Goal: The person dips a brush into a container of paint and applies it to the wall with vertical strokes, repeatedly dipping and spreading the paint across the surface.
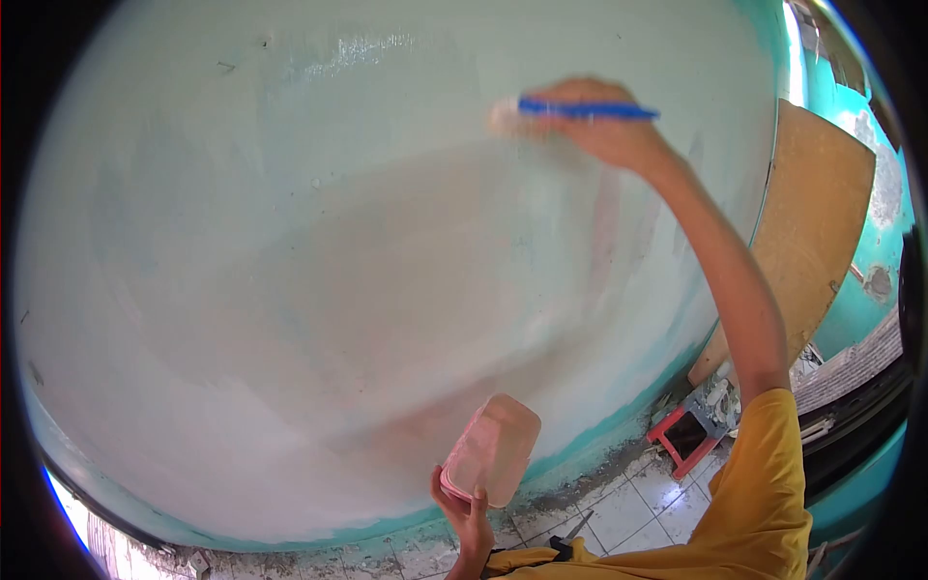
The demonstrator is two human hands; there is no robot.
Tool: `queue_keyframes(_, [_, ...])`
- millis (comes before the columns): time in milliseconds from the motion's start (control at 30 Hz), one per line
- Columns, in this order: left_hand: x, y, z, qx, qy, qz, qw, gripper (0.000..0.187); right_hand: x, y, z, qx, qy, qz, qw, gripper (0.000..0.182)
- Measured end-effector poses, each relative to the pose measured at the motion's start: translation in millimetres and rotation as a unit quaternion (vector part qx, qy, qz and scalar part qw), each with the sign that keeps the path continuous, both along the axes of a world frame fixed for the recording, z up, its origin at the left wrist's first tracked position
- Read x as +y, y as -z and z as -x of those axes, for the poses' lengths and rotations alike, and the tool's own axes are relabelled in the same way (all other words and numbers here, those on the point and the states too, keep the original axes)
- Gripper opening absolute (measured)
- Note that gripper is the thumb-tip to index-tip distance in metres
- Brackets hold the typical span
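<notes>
My right hand is raised high and grips a blue-handled paintbrush. Its pale bristles press against the light green wall. My left hand is low, near the bottom of the view, and holds a pink plastic container by its lower end, tilted up toward the wall. The wall's middle is a paler, pinkish-white patch; wet streaks shine near the top. I wear a yellow sleeve.
A brown wooden board leans on the wall at right. Below it stands a red stool with rubble on it. The tiled floor is dusty, with debris along the wall's teal base.
</notes>
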State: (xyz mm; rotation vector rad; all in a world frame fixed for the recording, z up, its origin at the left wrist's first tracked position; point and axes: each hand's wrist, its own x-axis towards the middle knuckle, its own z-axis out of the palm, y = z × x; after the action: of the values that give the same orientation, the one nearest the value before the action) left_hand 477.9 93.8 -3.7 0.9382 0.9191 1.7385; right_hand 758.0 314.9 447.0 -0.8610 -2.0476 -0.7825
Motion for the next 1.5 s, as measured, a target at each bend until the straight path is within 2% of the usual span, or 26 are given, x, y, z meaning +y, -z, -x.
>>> queue_keyframes(33, [0.3, -0.8, -1.4, -0.005, 0.003, -0.006, 1.0, 0.1, -2.8, -16.8, 2.5, -0.001, 0.0, -0.002, 1.0, 0.029])
queue_keyframes(100, [0.0, -1.5, -1.3, -0.002, 0.002, -0.004, 1.0, 0.1, -4.9, -37.7, 8.1, 0.117, -0.03, -0.099, 0.988, 0.026])
queue_keyframes(133, [-0.4, -1.5, -1.2, 0.003, 0.001, -0.001, 1.0, 0.1, -2.2, -38.6, 9.1, 0.072, -0.051, -0.166, 0.982, 0.025])
queue_keyframes(167, [-0.7, -1.3, -0.2, 0.003, 0.001, -0.002, 1.0, 0.1, -3.5, -28.7, 10.9, 0.073, -0.052, -0.167, 0.982, 0.025])
queue_keyframes(233, [-0.6, -0.7, 1.5, 0.003, 0.006, 0.001, 1.0, 0.101, -14.1, 14.3, 16.3, -0.022, -0.093, -0.108, 0.99, 0.026])
queue_keyframes(300, [-1.9, -0.2, 2.3, 0.004, 0.008, 0.002, 1.0, 0.101, -1.9, 83.2, 7.1, -0.05, -0.083, -0.046, 0.994, 0.028])
queue_keyframes(367, [0.2, -1.5, 4.7, 0.004, 0.006, -0.003, 1.0, 0.101, -22.8, 129.3, 10.8, -0.07, -0.083, 0.063, 0.992, 0.031])
queue_keyframes(400, [-0.5, -3.0, 4.2, 0.003, 0.005, 0.0, 1.0, 0.102, -28.0, 133.4, 9.4, -0.073, -0.084, 0.06, 0.992, 0.031])
queue_keyframes(467, [1.2, -0.9, 3.4, 0.0, 0.005, 0.001, 1.0, 0.102, -32.8, 134.4, 6.5, -0.091, -0.094, 0.197, 0.972, 0.027])
queue_keyframes(500, [2.6, 4.1, 3.5, -0.003, 0.009, -0.002, 1.0, 0.102, -28.9, 121.9, 6.6, -0.092, -0.094, 0.195, 0.972, 0.027])
queue_keyframes(567, [4.4, 6.6, 2.3, -0.005, 0.014, -0.001, 1.0, 0.102, -13.8, 69.5, 8.4, -0.152, -0.074, 0.075, 0.983, 0.023])
queue_keyframes(633, [4.2, 2.8, -1.1, -0.005, 0.013, -0.007, 1.0, 0.102, -8.8, 7.9, 14.3, -0.076, -0.023, 0.109, 0.991, 0.026])
queue_keyframes(700, [4.7, 4.1, -3.7, -0.013, 0.014, -0.006, 1.0, 0.102, -5.1, -25.2, 16.6, 0.01, -0.053, -0.124, 0.991, 0.026])
queue_keyframes(733, [5.0, 5.1, -5.3, -0.022, 0.012, -0.009, 1.0, 0.102, -6.4, -33.9, 17.1, 0.01, -0.052, -0.118, 0.992, 0.026])
queue_keyframes(800, [4.8, 6.9, -5.4, -0.013, 0.011, -0.006, 1.0, 0.102, -8.2, -40.3, 18.3, 0.033, -0.046, -0.231, 0.971, 0.025])
queue_keyframes(833, [4.6, 6.7, -4.6, -0.005, 0.009, -0.009, 1.0, 0.102, -2.8, -28.6, 16.9, 0.034, -0.046, -0.227, 0.972, 0.025])
queue_keyframes(900, [3.9, 5.0, -3.2, -0.007, 0.009, -0.005, 1.0, 0.102, 10.8, 18.8, 16.9, 0.002, -0.158, -0.167, 0.973, 0.021])
queue_keyframes(967, [2.8, 4.0, -0.9, -0.011, 0.01, -0.002, 1.0, 0.102, -5.3, 98.4, 11.4, 0.028, -0.058, 0.021, 0.998, 0.021])
queue_keyframes(1033, [2.9, 2.8, 1.8, -0.006, 0.005, -0.002, 1.0, 0.103, -13.8, 165.0, 7.5, -0.058, -0.066, -0.007, 0.996, 0.022])
queue_keyframes(1067, [3.7, 1.5, 2.8, -0.006, 0.004, 0.0, 1.0, 0.103, -23.2, 179.7, 9.9, -0.058, -0.067, -0.005, 0.996, 0.022])
queue_keyframes(1133, [3.3, -0.3, 3.6, -0.012, 0.003, 0.009, 1.0, 0.104, -39.4, 196.9, 14.5, -0.083, -0.068, 0.161, 0.981, 0.024])
queue_keyframes(1233, [3.8, 0.6, 2.8, -0.008, 0.003, 0.009, 1.0, 0.105, -28.8, 146.6, 9.1, -0.038, -0.113, 0.128, 0.985, 0.025])
queue_keyframes(1300, [1.4, 5.2, 1.7, 0.01, 0.006, 0.008, 1.0, 0.101, -3.7, 89.7, 3.8, -0.072, -0.043, 0.083, 0.993, 0.032])
queue_keyframes(1367, [2.6, 4.7, 0.9, 0.027, 0.008, 0.001, 1.0, 0.097, -6.3, 46.3, 4.9, 0.016, -0.045, -0.078, 0.996, 0.026])
queue_keyframes(1433, [-0.4, 3.6, -1.5, 0.014, 0.008, 0.004, 1.0, 0.097, -14.6, 32.5, 12.1, 0.056, -0.044, -0.114, 0.991, 0.026])
queue_keyframes(1500, [-2.1, 2.5, -1.1, 0.014, 0.009, 0.008, 1.0, 0.098, -13.5, 44.1, 15.4, 0.099, -0.044, -0.145, 0.983, 0.027])
